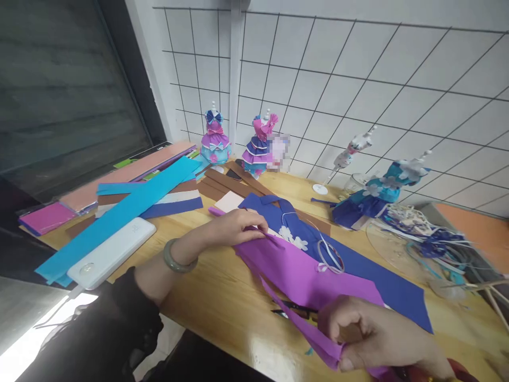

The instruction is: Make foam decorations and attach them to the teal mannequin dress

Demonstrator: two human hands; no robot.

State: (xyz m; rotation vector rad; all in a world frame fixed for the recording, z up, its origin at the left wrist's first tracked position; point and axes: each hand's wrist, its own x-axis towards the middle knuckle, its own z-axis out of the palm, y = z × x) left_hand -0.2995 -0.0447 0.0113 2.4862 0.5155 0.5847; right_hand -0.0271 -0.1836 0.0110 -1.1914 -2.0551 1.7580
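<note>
A sheet of purple crepe paper (314, 276) stretches between my hands above the wooden table. My left hand (238, 225), with a bangle on its wrist, pinches the far left end of it. Close to the front edge, my right hand (377, 329) grips a narrow folded strip of the same paper between thumb and fingers. Dark scissor blades (298, 307) show beneath the strip; my right hand and the paper hide much of the scissors. Dark blue paper (401, 294) lies behind, with white paper flowers (294, 241) and a loop of ribbon (332, 260) near it.
Small dress forms wearing paper dresses (214, 135) stand along the gridded wall, beside a bare one (350, 151). Bright blue strips (135, 212) and a white power bank (115, 252) are at left. Ribbons (421, 233) lie heaped at right by an orange-lined box (477, 228).
</note>
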